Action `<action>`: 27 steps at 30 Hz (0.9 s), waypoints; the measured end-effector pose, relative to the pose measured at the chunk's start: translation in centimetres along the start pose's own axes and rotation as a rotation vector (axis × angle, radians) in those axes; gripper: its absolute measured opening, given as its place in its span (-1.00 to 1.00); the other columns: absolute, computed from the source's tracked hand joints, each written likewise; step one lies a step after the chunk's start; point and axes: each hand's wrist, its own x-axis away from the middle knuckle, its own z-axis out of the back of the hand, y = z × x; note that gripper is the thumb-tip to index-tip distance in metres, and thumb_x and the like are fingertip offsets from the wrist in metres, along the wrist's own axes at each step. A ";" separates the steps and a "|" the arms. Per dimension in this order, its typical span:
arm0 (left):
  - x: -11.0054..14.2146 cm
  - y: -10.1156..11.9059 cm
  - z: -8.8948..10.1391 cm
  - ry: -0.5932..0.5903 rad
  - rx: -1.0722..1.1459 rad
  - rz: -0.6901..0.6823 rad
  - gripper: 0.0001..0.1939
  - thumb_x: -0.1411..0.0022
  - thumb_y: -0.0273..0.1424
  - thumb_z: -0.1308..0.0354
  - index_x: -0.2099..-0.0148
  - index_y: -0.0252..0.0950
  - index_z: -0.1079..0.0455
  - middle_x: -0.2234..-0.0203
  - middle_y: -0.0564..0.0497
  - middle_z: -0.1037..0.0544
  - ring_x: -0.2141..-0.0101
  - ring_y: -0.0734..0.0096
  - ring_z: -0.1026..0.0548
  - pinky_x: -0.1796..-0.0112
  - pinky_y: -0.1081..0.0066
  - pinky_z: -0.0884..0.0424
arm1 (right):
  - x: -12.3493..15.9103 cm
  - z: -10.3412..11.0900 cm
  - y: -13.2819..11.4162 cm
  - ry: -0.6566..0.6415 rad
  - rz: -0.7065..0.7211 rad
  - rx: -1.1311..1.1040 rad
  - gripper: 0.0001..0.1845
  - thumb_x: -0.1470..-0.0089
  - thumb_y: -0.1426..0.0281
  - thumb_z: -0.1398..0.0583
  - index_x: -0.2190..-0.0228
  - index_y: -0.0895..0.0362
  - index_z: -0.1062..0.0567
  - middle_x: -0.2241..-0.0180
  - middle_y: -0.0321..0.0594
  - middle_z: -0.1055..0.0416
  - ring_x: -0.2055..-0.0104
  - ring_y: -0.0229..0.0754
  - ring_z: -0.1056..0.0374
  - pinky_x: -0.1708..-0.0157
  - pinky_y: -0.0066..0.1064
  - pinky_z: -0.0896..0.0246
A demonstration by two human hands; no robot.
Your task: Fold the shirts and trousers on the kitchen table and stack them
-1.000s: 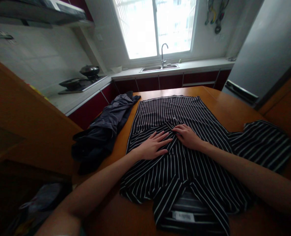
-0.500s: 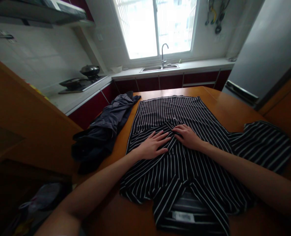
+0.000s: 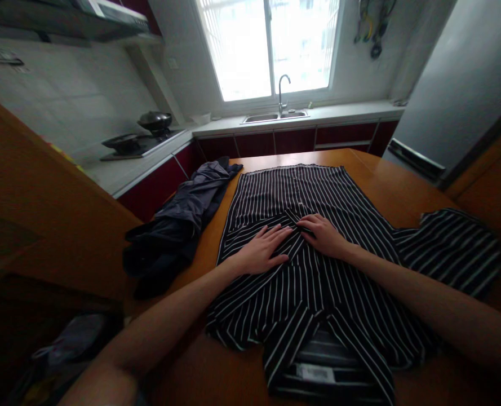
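Note:
A black shirt with white stripes (image 3: 284,189) lies spread on the wooden table, its collar (image 3: 360,344) toward me and its hem at the far side. The left sleeve (image 3: 250,234) is folded across the shirt's front. My left hand (image 3: 262,252) rests flat on that sleeve with its fingers stretched out. Beside it, my right hand (image 3: 324,234) has its fingers bent and closed on the striped cloth near the sleeve's end; its fingertips are partly hidden. The right sleeve (image 3: 453,245) extends outward to the right.
Dark, crumpled clothing (image 3: 178,217) lies along the table's left edge. The wooden table (image 3: 372,169) has a rounded far right side. Beyond are a sink (image 3: 261,118), a stove with a wok (image 3: 155,121), and a fridge (image 3: 444,96) on the right.
The fingers of my left hand have drawn slightly closer together, shifting a little left on the sleeve. My right hand and the shirt stay in place.

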 end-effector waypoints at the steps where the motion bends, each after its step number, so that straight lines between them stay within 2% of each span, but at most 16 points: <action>1: 0.0 0.0 0.1 -0.013 -0.007 -0.023 -0.30 -0.46 -0.01 0.07 -0.50 0.04 0.24 -0.46 0.09 0.09 -0.43 0.13 0.17 -0.35 -0.08 0.21 | 0.0 0.0 0.0 -0.001 -0.002 0.004 -0.66 -0.23 0.41 -0.17 -0.03 0.05 -0.52 0.00 -0.11 -0.48 -0.05 0.04 -0.33 -0.09 0.00 -0.28; 5: 0.1 0.0 0.5 -0.070 -0.015 -0.112 -0.39 -0.48 -0.03 0.09 -0.47 0.16 0.15 -0.44 0.19 0.06 -0.43 0.08 0.18 -0.34 -0.15 0.28 | 0.1 0.3 -0.4 0.005 -0.020 0.034 -0.67 -0.27 0.36 -0.15 -0.04 0.07 -0.52 -0.03 -0.08 -0.47 -0.09 0.05 -0.33 -0.13 0.01 -0.26; 8: 0.1 -0.1 0.6 -0.083 -0.012 -0.122 -0.37 -0.47 -0.03 0.07 -0.48 0.14 0.17 -0.44 0.17 0.03 -0.42 0.08 0.17 -0.34 -0.15 0.29 | 0.2 0.7 -1.0 -0.001 0.014 0.073 -0.57 -0.31 0.26 -0.11 -0.16 0.06 -0.44 -0.23 -0.05 -0.33 -0.29 0.09 -0.17 -0.25 0.07 -0.11; 11: 0.2 -0.1 0.4 -0.068 -0.019 -0.113 -0.37 -0.47 -0.03 0.06 -0.48 0.13 0.12 -0.45 0.13 0.06 -0.42 0.10 0.15 -0.34 -0.13 0.27 | 0.3 0.8 -1.3 -0.126 0.095 0.059 -0.45 -0.37 0.17 -0.02 -0.31 0.01 -0.24 -0.39 -0.12 -0.07 -0.44 0.03 0.09 -0.36 0.10 0.12; 14: 0.1 -0.1 0.2 0.001 -0.011 -0.083 -0.40 -0.48 -0.06 0.07 -0.47 0.03 0.04 -0.45 0.05 0.05 -0.42 0.16 0.07 -0.36 -0.03 0.17 | 0.4 0.4 -1.2 -0.243 0.084 0.030 -0.39 -0.38 0.12 0.04 -0.37 0.01 -0.14 -0.42 -0.12 0.02 -0.46 0.01 0.16 -0.38 0.10 0.19; 18: -0.2 -0.4 -0.3 0.120 0.004 0.044 -0.44 -0.52 -0.12 0.16 -0.46 -0.12 -0.03 -0.43 -0.03 -0.06 -0.39 0.23 -0.02 -0.35 0.08 0.06 | 0.3 0.1 -0.9 -0.279 0.050 0.022 -0.36 -0.37 0.08 0.04 -0.36 0.04 -0.15 -0.42 -0.11 0.06 -0.46 0.01 0.18 -0.39 0.09 0.20; 23: -0.4 -1.2 -0.9 0.077 -0.050 0.288 -0.43 -0.53 -0.11 0.26 -0.45 -0.18 -0.06 -0.43 -0.03 -0.05 -0.42 0.13 0.09 -0.34 -0.08 0.12 | 0.2 0.3 -1.0 -0.286 0.039 0.015 -0.38 -0.37 0.09 0.04 -0.34 0.05 -0.20 -0.42 -0.11 0.05 -0.46 0.02 0.16 -0.39 0.08 0.20; 27: -0.2 -1.6 -1.1 0.053 -0.104 0.397 -0.40 -0.50 -0.02 0.26 -0.46 -0.07 -0.02 -0.45 0.04 0.04 -0.42 -0.01 0.16 -0.30 -0.26 0.19 | 0.2 0.3 -1.0 -0.294 0.035 0.024 -0.38 -0.37 0.10 0.05 -0.33 0.10 -0.23 -0.42 -0.07 0.04 -0.46 0.01 0.16 -0.39 0.07 0.20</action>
